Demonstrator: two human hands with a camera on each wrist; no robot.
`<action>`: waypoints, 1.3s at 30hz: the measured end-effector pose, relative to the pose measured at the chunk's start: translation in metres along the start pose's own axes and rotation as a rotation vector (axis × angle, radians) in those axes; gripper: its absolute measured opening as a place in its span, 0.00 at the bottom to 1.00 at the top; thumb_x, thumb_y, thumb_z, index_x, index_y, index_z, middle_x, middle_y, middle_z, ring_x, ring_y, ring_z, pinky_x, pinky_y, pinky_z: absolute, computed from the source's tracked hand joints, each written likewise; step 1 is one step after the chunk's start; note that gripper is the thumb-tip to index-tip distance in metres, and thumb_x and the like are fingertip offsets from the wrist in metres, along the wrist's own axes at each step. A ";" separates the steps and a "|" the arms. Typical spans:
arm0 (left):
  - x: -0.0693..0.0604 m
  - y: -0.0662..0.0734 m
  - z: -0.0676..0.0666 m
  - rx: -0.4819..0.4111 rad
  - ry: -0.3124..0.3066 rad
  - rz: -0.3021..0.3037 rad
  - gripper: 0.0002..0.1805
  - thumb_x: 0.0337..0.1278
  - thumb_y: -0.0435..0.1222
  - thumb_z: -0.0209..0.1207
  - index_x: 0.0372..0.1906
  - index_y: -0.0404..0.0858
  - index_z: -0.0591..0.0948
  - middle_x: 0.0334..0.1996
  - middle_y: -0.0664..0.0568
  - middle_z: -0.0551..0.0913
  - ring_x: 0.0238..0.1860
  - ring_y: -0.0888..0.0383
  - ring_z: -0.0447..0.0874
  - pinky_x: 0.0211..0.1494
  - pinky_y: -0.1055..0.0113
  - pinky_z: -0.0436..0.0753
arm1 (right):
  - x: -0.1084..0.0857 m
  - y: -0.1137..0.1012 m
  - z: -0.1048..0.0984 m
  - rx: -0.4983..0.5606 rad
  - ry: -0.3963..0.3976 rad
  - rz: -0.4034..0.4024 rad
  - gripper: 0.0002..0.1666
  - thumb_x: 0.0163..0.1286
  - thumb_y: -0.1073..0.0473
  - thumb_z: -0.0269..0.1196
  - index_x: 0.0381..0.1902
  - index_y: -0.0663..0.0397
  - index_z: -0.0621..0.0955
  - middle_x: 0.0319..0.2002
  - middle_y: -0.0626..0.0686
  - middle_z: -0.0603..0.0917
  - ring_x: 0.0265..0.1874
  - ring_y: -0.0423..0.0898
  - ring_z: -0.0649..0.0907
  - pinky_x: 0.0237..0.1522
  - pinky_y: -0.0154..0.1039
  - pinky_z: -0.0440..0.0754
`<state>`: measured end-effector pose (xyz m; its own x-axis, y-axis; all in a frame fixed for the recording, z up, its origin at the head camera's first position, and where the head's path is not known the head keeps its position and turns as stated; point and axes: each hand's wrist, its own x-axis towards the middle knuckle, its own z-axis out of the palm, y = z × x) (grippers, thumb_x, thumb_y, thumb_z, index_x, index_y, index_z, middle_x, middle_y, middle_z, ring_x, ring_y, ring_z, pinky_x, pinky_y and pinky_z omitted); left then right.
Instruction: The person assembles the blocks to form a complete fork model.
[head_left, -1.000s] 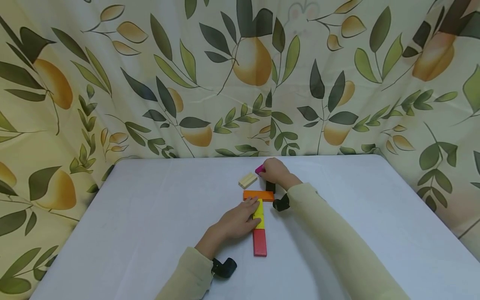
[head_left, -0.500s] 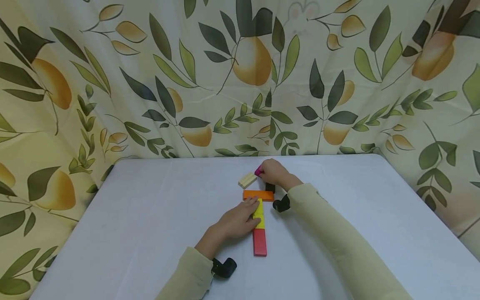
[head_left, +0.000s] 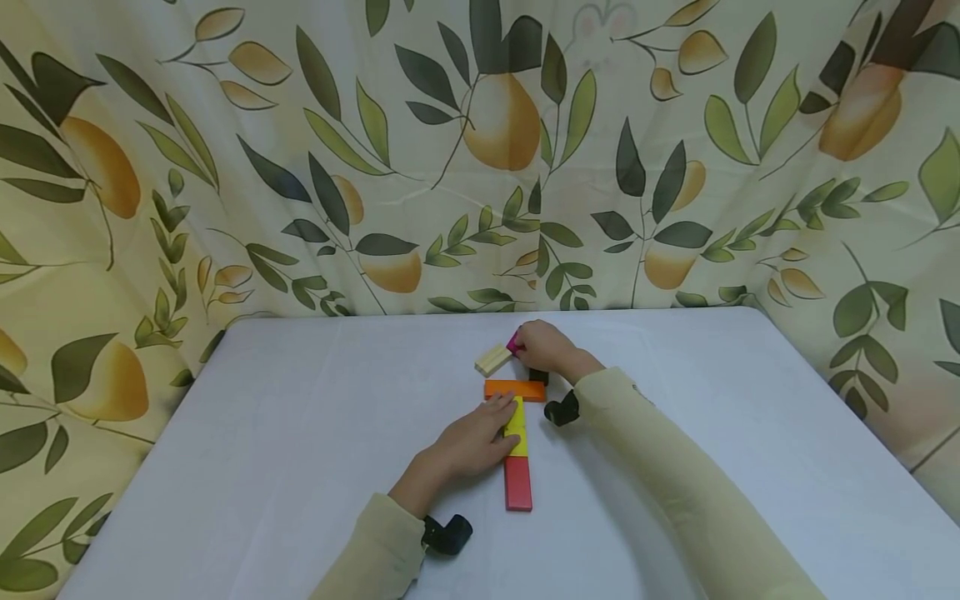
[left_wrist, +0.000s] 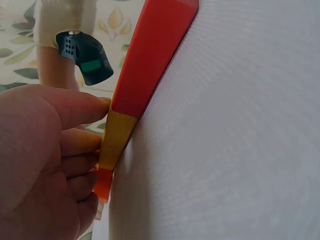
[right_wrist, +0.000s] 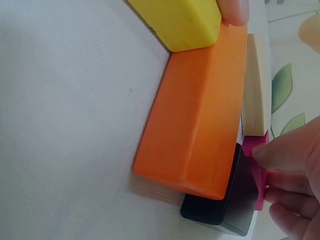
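In the head view, my left hand (head_left: 467,440) rests on a yellow block (head_left: 517,427), fingers extended and touching its top. A red block (head_left: 518,483) lies end to end with the yellow one. Across the yellow block's far end runs an orange block (head_left: 517,390). My right hand (head_left: 549,347) pinches a magenta block (right_wrist: 262,197) between thumb and fingers. In the right wrist view, the magenta block meets the end of a plain wooden block (right_wrist: 254,85). A black block (right_wrist: 220,210) sits between it and the orange block. The right hand partly hides the magenta and black blocks in the head view.
All the blocks lie on a white-covered table (head_left: 300,433). Behind its far edge hangs a fruit-and-leaf patterned curtain (head_left: 420,192). A black wrist camera (head_left: 448,535) is worn on the left wrist, another camera (head_left: 562,408) on the right.
My right hand has shifted slightly left and nearer with the magenta block, which has turned a little and now stands closer to the wooden block. The left hand stays put.
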<state>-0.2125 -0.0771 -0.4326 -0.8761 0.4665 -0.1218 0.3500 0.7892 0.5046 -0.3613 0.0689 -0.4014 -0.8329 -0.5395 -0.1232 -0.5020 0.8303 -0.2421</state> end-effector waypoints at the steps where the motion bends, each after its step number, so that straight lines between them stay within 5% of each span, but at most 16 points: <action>1: 0.000 0.000 0.000 -0.005 0.002 0.000 0.31 0.64 0.47 0.50 0.68 0.39 0.61 0.69 0.53 0.56 0.69 0.59 0.48 0.66 0.60 0.57 | 0.000 0.000 0.000 0.000 0.000 0.001 0.06 0.59 0.66 0.60 0.23 0.58 0.81 0.23 0.51 0.77 0.24 0.47 0.73 0.29 0.34 0.72; 39: -0.002 0.000 -0.001 -0.001 0.003 0.018 0.31 0.64 0.47 0.50 0.68 0.37 0.62 0.69 0.52 0.56 0.70 0.58 0.47 0.67 0.61 0.56 | -0.009 -0.013 0.000 -0.034 -0.055 -0.088 0.08 0.59 0.66 0.61 0.20 0.55 0.80 0.20 0.50 0.74 0.22 0.46 0.72 0.25 0.32 0.71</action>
<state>-0.2112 -0.0782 -0.4315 -0.8707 0.4795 -0.1099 0.3655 0.7801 0.5077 -0.3471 0.0634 -0.3975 -0.7717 -0.6167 -0.1558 -0.5810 0.7831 -0.2218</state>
